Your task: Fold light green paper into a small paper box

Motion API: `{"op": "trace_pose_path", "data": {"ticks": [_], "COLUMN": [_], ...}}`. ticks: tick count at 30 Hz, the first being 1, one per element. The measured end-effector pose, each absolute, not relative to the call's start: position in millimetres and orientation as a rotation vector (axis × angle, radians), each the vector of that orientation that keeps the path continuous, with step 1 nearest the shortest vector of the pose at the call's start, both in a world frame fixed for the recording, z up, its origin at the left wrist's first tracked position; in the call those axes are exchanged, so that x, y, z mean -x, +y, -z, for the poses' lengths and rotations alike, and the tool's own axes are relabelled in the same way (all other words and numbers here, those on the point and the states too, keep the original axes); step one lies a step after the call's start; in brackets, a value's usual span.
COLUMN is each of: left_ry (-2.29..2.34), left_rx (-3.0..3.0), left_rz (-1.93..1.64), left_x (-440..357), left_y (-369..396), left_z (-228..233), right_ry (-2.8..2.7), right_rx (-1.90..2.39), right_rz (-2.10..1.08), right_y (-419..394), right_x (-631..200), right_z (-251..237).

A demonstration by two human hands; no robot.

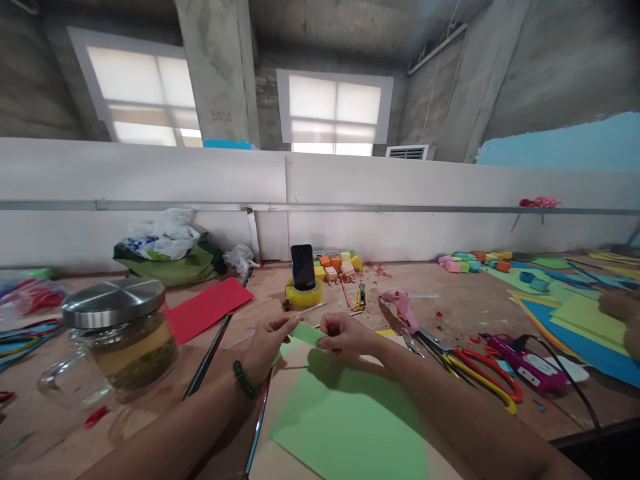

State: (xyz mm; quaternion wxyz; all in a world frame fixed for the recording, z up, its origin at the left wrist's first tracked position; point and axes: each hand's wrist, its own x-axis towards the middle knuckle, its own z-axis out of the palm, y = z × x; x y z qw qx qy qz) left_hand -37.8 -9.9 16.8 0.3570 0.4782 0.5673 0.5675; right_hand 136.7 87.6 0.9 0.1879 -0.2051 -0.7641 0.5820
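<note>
A small strip of light green paper [307,333] is held up between my two hands. My left hand [273,343], with a dark green bead bracelet on the wrist, pinches its left end. At the other end, the thumb and fingers of my right hand [345,333] are closed on the strip. Below my hands lies a large light green sheet [350,420], partly in the shadow of my hands. It rests on a paler sheet [273,413] on the table.
A glass mug of tea [130,353] and red paper [213,308] lie left. Ahead stand a phone [303,267] on a yellow tape roll [304,297] and a yellow cutter [361,295]. Right are a pink glue gun [404,310], scissors [483,373], a purple device [530,363] and another person's hand [617,310].
</note>
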Motion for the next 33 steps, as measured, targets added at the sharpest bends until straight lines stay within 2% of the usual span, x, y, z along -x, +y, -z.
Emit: {"op": "trace_pose_path", "data": {"ticks": [6,13,28,33], "left_ry": [1.467,1.443,1.254,1.244], "left_rx": [-1.300,-1.243,-1.000,-1.011], "left_rz": [-1.429,-1.474,-1.409,-1.453], "left_x": [40.7,38.1,38.1,40.3], "left_y": [-18.0,-18.5,-15.0,-13.9], "left_z": [-17.7,-16.1,-12.6,-9.1], "right_ry": [-2.147,-2.032,-1.964,-1.953], "right_rx": [0.571,0.578,0.595,0.570], "right_rz": [-1.630,-1.438,-1.705,-1.642], "right_y": [89.5,87.2,79.2,79.4], "right_x": [-141.6,-138.7,-136.4,-135.7], "right_z": [-4.2,-5.7,4.6,8.9]}}
